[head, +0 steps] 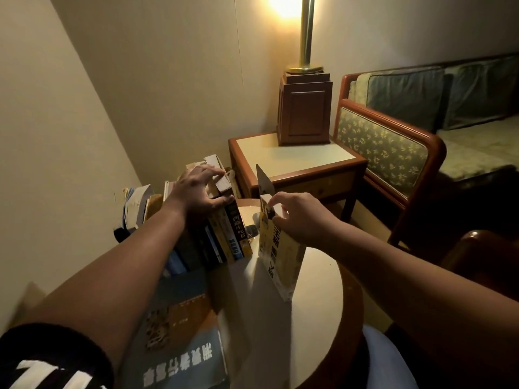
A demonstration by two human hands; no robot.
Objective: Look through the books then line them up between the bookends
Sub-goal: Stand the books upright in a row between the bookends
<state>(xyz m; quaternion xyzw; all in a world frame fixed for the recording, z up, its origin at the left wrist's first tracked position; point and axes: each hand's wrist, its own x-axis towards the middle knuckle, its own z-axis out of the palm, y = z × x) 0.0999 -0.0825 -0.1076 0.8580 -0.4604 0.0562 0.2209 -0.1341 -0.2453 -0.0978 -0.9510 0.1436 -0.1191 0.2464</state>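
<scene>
Yellow book point(280, 248) stands upright on its bottom edge on the round table point(320, 279). The right hand point(297, 217) pinches its top corner between thumb and curled fingers, probably to keep it from toppling while it is walked toward the row. The left hand point(202, 189) is draped over the row of books point(227, 237), fingers hooked over the tops and thumb pressed on the end spine. That looks like bracing, so the row does not fan out into the open gap on its right.

1 grey bookend point(264, 179) rises just behind the yellow book's top; whether they touch I cannot tell, and no 2nd bookend shows. A small dark thing lies in the gap, too dim to name, and may block the slide.

Flat books point(182, 332) lie near left and loose ones point(137, 203) lean far left. A lamp point(304, 108) on a side table point(295, 161) and a sofa point(393, 147) stand beyond.
</scene>
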